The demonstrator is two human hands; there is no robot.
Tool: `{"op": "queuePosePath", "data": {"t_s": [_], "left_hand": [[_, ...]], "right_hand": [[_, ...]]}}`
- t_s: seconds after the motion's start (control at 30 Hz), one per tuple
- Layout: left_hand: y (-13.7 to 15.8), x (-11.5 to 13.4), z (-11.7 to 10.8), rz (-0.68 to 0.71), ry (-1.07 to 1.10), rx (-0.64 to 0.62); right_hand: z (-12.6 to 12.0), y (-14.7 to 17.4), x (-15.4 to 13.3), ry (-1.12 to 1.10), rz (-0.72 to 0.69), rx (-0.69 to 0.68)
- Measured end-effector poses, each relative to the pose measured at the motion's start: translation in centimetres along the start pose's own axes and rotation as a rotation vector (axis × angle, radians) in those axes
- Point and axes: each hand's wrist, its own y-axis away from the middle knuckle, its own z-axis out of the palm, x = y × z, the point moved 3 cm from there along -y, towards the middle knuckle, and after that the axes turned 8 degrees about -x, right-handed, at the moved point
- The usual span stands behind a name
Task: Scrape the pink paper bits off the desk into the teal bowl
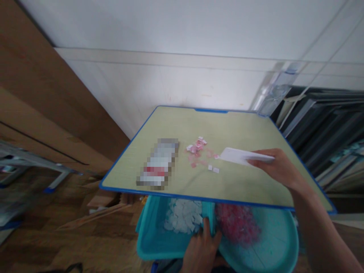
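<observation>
My right hand (274, 167) is closed on one end of a flat white card (237, 155), held low over a cream folding tabletop (236, 129) with a blue rim. By the card's far tip lies a small pinkish piece (217, 156). Two small white squares (213, 169) rest nearby, and a loose heap of pink and white bits (197, 146) is left of them. Below the table edge, my left hand (200, 246) has its fingers apart, the index stretched toward white flakes (183, 216) in a turquoise basin (150, 242). Whether it touches a flake is unclear.
A round turquoise tray (278, 239) with red-pink bits (237, 223) adjoins the basin. A blurred-out phone-like object (159, 163) lies on the table's left. A clear plastic bottle (277, 91) stands behind, dark panels (335, 113) at right, a metal ladder (54, 167) at left.
</observation>
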Motion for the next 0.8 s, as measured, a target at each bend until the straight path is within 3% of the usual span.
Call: {"op": "queuePosePath", "data": {"t_s": [0.33, 0.53, 0.7, 0.8], "left_hand": [[0.0, 0.0, 0.1, -0.021, -0.014, -0.016], [0.0, -0.1, 0.1, -0.008, -0.025, -0.019], [0.0, -0.1, 0.3, -0.005, -0.053, 0.006], [0.0, -0.1, 0.5, -0.002, -0.058, 0.011]], "right_hand": [[1.0, -0.9, 1.3, -0.035, 0.030, 0.006], [-0.5, 0.5, 2.3, -0.063, 0.088, -0.108], [-1.1, 2.0, 4.7, -0.157, 0.185, -0.043], [-0.2, 2.8, 4.3, -0.145, 0.183, -0.083]]}}
